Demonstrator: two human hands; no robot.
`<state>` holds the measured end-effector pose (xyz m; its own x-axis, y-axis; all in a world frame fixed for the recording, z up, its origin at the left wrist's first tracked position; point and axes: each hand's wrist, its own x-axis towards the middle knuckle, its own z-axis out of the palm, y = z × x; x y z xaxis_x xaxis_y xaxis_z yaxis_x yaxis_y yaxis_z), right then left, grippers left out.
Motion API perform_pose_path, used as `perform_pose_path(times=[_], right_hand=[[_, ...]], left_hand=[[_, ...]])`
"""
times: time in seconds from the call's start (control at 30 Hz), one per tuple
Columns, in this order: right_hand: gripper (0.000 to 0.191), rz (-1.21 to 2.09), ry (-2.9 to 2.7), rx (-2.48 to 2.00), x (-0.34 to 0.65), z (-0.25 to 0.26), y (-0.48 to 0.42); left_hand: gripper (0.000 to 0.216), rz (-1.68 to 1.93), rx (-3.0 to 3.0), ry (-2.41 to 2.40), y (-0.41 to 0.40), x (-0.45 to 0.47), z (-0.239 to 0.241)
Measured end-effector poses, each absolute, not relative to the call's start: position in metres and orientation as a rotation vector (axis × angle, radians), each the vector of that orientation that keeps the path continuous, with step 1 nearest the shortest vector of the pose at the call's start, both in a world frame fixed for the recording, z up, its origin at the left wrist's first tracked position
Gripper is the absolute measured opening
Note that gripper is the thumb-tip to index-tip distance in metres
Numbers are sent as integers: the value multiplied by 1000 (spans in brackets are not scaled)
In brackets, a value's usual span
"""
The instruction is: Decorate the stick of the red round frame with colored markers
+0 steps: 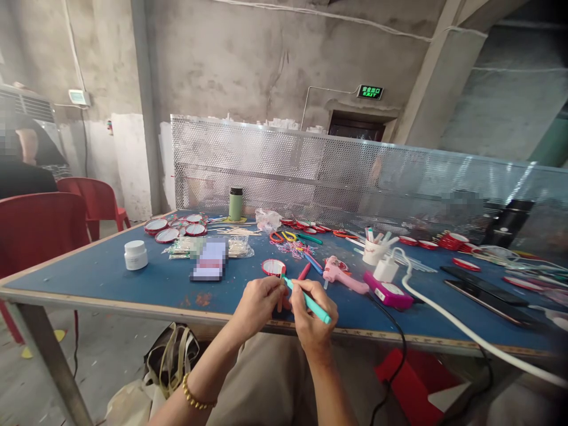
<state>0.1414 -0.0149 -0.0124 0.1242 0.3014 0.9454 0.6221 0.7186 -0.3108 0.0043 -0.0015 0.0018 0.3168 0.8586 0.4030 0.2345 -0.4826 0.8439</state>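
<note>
My right hand (314,313) grips a turquoise marker pen (316,305) like a pencil, its tip pointing up and left to my left hand. Fingers pinched, my left hand (261,300) holds a thin, light wooden stick (280,304); a small red piece shows above the fingertips, and the grip partly hides both. The two hands nearly meet at the table's front edge. Just behind them lies a red-rimmed round disc (271,266) with a pale face. To the right are a red pen (304,271), a blue pen (314,264) and a pink glue gun (344,277).
On the blue table (155,296) stand a white jar (135,255), a phone (209,260) and a green bottle (236,205). Scissors (289,236), a pen cup (375,251) and a purple power strip (387,291) sit farther right. A white cable (439,310) crosses the right side.
</note>
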Motion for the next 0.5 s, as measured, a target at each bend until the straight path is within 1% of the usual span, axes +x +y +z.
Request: perform_pose_path(times=[0.5], right_hand=[[13, -265, -1494, -813, 140, -12, -15]], left_hand=[[36, 1197, 1911, 942, 0, 4, 1]])
